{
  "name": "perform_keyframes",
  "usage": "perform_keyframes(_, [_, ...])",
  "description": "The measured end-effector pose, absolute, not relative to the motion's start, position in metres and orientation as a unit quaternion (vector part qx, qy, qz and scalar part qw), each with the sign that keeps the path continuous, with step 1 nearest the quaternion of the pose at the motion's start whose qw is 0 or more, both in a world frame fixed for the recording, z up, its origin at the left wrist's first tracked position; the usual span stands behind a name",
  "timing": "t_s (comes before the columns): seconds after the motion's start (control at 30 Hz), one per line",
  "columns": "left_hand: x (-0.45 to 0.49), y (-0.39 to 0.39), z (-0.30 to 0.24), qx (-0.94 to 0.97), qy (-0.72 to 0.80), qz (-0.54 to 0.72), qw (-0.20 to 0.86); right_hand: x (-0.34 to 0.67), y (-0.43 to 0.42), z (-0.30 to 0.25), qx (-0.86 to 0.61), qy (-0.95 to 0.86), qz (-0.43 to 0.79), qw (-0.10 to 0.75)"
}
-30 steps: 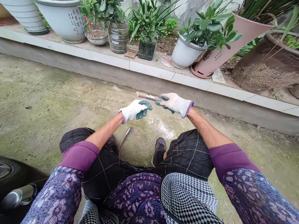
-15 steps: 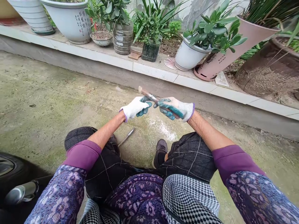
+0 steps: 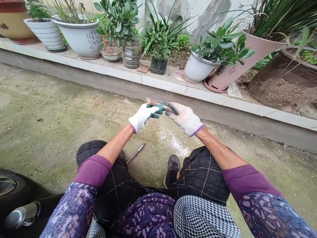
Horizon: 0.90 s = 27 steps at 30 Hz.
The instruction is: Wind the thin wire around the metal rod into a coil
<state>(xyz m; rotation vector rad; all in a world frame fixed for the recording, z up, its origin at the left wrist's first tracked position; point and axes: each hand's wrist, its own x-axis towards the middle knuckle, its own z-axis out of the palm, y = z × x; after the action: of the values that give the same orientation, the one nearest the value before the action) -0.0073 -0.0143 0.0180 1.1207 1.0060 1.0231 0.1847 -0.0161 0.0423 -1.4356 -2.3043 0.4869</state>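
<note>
Both my hands wear white gloves with teal-coated palms and fingers. Between them lies a short brown rod (image 3: 153,102), pale at its left tip and with a silvery band around its middle; its exact kind I cannot make out. My left hand (image 3: 146,115) has its fingers round the rod near the silvery part. Around the right end of the rod my right hand (image 3: 183,116) is closed, its back turned up and its fingertips partly hidden. A thin grey stick (image 3: 135,153) with a whitish end lies on the ground below, beside my left foot.
White powder (image 3: 175,143) is scattered over the mossy concrete ground (image 3: 61,109). Ahead runs a low tiled ledge (image 3: 163,85) with several potted plants, including a white pot (image 3: 199,67) and a pink pot (image 3: 228,74). A black tyre (image 3: 15,188) and a metal cylinder (image 3: 22,215) are at lower left.
My left hand has closed on the rod's silvery middle. My right hand has turned over, so its back now faces up. The view has tilted up slightly.
</note>
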Motion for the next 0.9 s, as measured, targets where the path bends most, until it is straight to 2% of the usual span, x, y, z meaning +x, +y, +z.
perform_keyframes(0.1, [-0.004,-0.015,0.025,0.490,0.460,0.428,0.604,0.185,-0.013,0.046,-0.516,-0.839,0.090,0.147])
perform_keyframes(0.33, [-0.005,-0.040,0.026,0.507,0.465,0.355,0.634,0.190,-0.008,0.038,-0.515,-0.844,0.073,0.128])
perform_keyframes(0.47, [-0.003,-0.045,0.021,0.499,0.479,0.370,0.620,0.187,-0.009,0.038,-0.509,-0.840,0.117,0.144])
perform_keyframes(0.67, [-0.003,-0.042,0.014,0.525,0.461,0.363,0.617,0.178,-0.012,0.044,-0.537,-0.753,0.338,0.176])
perform_keyframes(0.9, [-0.011,-0.044,0.016,0.545,0.461,0.352,0.605,0.182,-0.003,0.037,-0.523,-0.796,0.249,0.177])
